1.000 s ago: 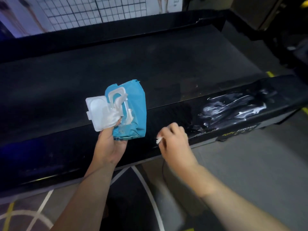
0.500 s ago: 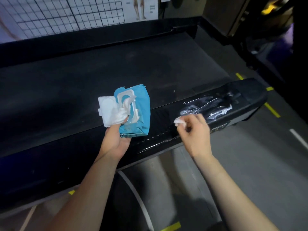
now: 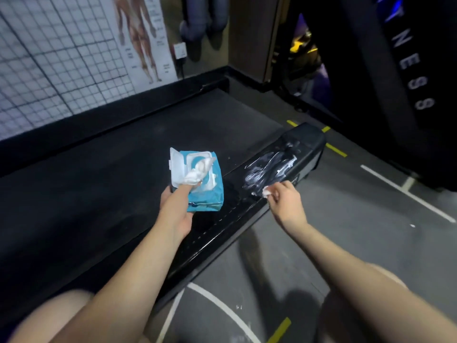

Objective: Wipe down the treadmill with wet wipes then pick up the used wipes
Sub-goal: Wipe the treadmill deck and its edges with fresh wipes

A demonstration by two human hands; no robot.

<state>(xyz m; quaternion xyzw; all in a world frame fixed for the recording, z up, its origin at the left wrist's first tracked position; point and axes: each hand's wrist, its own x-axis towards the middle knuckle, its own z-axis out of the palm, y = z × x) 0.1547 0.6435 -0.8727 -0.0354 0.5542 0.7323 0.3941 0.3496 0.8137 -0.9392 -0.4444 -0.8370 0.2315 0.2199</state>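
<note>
My left hand (image 3: pixel 176 206) grips a blue pack of wet wipes (image 3: pixel 207 191) above the black treadmill belt (image 3: pixel 118 174). The pack's white lid stands open and a crumpled white wipe (image 3: pixel 197 173) sticks out of it. My right hand (image 3: pixel 284 201) pinches a small balled wipe (image 3: pixel 266 191) against the treadmill's glossy black side rail (image 3: pixel 222 233). White smeared streaks (image 3: pixel 269 168) cover the rail just beyond the wipe, toward its far end.
A gridded wall with an anatomy poster (image 3: pixel 141 38) rises behind the treadmill. Grey floor (image 3: pixel 346 219) with white and yellow lines lies to the right of the rail. A tall black machine (image 3: pixel 408 82) stands at the far right.
My right hand has moved along the side rail with the balled wipe, up to the near edge of the white streaks. The view has swung toward the rail's far end. The pack stays in my left hand.
</note>
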